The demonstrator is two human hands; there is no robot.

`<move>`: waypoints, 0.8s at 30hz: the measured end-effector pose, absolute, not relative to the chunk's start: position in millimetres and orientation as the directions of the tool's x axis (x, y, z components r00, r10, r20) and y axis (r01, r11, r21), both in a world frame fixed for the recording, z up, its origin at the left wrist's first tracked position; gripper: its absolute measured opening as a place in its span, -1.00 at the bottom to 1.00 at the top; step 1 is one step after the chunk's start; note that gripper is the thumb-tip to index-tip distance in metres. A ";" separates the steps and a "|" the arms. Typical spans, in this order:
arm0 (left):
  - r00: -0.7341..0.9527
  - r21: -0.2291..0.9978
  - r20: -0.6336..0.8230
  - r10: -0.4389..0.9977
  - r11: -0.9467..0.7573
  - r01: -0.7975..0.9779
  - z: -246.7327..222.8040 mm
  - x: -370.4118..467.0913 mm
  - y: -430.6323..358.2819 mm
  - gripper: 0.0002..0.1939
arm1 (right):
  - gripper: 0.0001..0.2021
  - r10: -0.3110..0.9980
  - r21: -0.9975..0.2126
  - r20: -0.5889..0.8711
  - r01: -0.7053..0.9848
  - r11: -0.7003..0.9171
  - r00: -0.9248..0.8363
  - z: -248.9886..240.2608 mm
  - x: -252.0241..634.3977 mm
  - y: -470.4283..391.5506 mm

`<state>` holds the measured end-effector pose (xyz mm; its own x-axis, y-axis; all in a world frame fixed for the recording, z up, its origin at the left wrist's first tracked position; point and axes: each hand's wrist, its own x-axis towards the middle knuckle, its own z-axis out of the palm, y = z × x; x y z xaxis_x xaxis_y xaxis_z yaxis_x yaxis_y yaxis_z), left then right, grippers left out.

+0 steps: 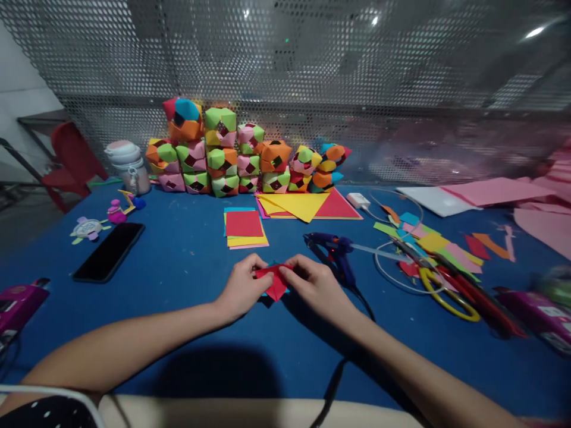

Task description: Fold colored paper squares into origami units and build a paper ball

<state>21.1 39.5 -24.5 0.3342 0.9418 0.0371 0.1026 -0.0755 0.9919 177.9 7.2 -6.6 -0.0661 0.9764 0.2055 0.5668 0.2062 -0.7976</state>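
A small folded red paper [277, 286] with blue edges showing behind it is held just above the blue table. My left hand [246, 284] grips its left side, thumb on the front. On the right side, my right hand [314, 286] pinches the same paper between thumb and fingers. The fingers behind the paper are partly hidden. Beyond my hands lies a stack of coloured paper squares [244, 224], red on top. A blue glue gun [339, 252] with a clear glue stick rests close to my right hand.
Paper balls [223, 160] stand stacked along the perforated metal wall. Larger coloured sheets [339, 205] lie before them. Paper scraps, a white cable and yellow-handled scissors [446, 295] are at right. At left lie a phone [109, 252], a turtle figure [88, 228] and a jar [127, 169].
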 end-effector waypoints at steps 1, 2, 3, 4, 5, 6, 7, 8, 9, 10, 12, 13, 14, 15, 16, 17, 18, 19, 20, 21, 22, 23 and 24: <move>0.322 0.994 0.026 0.946 -0.057 0.088 -24.5 21.3 40.3 -0.89 | -0.78 0.978 -0.814 0.203 0.547 0.197 -0.051 -10.7 176.9 9.4; 0.313 0.996 0.011 0.950 -0.037 0.076 -24.3 21.7 41.2 -0.89 | -0.76 0.978 -0.825 0.208 0.532 0.190 -0.026 -14.1 176.5 10.1; 0.307 0.998 -0.003 0.952 -0.018 0.066 -23.8 22.1 42.0 -0.88 | -0.76 0.976 -0.833 0.217 0.522 0.186 -0.001 -16.8 176.3 9.8; 0.307 0.999 -0.017 0.952 0.002 0.050 -23.0 22.5 42.8 -0.88 | -0.76 0.974 -0.838 0.225 0.513 0.183 0.020 -18.8 176.1 8.8; 0.313 0.999 -0.030 0.949 0.021 0.031 -21.9 23.0 43.4 -0.88 | -0.76 0.972 -0.844 0.231 0.505 0.183 0.035 -20.3 176.0 7.7; 0.322 0.999 -0.041 0.946 0.039 0.011 -20.5 23.4 43.7 -0.87 | -0.75 0.971 -0.850 0.234 0.495 0.182 0.045 -21.4 175.7 6.8; 0.331 0.998 -0.050 0.942 0.055 -0.006 -18.9 23.8 43.9 -0.85 | -0.75 0.971 -0.855 0.234 0.487 0.181 0.051 -22.2 175.4 6.1; 0.337 0.997 -0.059 0.940 0.069 -0.017 -17.3 24.0 43.9 -0.84 | -0.75 0.971 -0.857 0.235 0.482 0.180 0.054 -22.7 175.0 5.8; 0.340 0.997 -0.069 0.938 0.080 -0.019 -15.8 24.2 43.8 -0.84 | -0.75 0.971 -0.858 0.234 0.481 0.181 0.054 -23.0 174.6 5.8; 0.340 0.996 -0.077 0.937 0.085 -0.011 -14.6 24.3 43.6 -0.86 | -0.75 0.971 -0.859 0.232 0.480 0.180 0.050 -22.9 174.3 5.9; 0.336 0.997 -0.082 0.938 0.082 0.015 -13.4 24.1 43.0 -0.88 | -0.77 0.972 -0.861 0.230 0.473 0.186 0.037 -21.6 174.2 6.2; 0.339 0.997 -0.080 0.937 0.076 0.025 -13.6 23.9 42.6 -0.88 | -0.79 0.971 -0.863 0.237 0.465 0.197 0.028 -20.3 174.4 6.2; 0.346 0.997 -0.075 0.935 0.068 0.032 -14.1 23.7 42.2 -0.88 | -0.79 0.968 -0.864 0.249 0.456 0.213 0.019 -18.8 174.7 6.1; 0.359 0.998 -0.068 0.931 0.058 0.040 -15.0 23.4 41.6 -0.87 | -0.79 0.964 -0.865 0.265 0.445 0.231 0.013 -17.1 175.2 5.9; 0.374 0.998 -0.061 0.926 0.045 0.050 -16.0 23.2 41.0 -0.87 | -0.79 0.960 -0.866 0.280 0.435 0.248 0.009 -15.4 175.5 5.4; 0.390 0.997 -0.057 0.919 0.035 0.063 -16.9 23.1 40.4 -0.86 | -0.80 0.957 -0.866 0.289 0.427 0.259 0.008 -14.0 175.8 4.9; 0.405 0.996 -0.058 0.913 0.028 0.080 -17.7 22.9 39.8 -0.86 | -0.80 0.957 -0.868 0.291 0.423 0.261 0.007 -12.9 176.0 4.3; 0.419 0.995 -0.063 0.906 0.023 0.099 -18.1 22.7 39.3 -0.85 | -0.80 0.958 -0.870 0.288 0.420 0.257 0.010 -12.2 175.9 3.6; 0.436 0.993 -0.070 0.897 0.020 0.119 -18.3 22.5 39.0 -0.85 | -0.80 0.959 -0.873 0.282 0.419 0.250 0.014 -11.9 175.8 2.8; 0.451 0.991 -0.076 0.889 0.015 0.137 -18.1 22.2 38.8 -0.85 | -0.81 0.961 -0.876 0.275 0.417 0.241 0.021 -12.0 175.6 2.2; 0.467 0.988 -0.079 0.881 0.007 0.155 -17.8 21.9 38.8 -0.85 | -0.81 0.963 -0.881 0.267 0.413 0.231 0.030 -12.3 175.4 1.7; 0.481 0.985 -0.079 0.873 -0.006 0.173 -17.3 21.6 38.9 -0.84 | -0.81 0.966 -0.888 0.256 0.405 0.217 0.043 -12.8 175.2 1.4; 0.490 0.982 -0.077 0.868 -0.020 0.189 -17.0 21.3 39.2 -0.84 | -0.82 0.969 -0.897 0.242 0.392 0.201 0.056 -13.2 175.1 1.3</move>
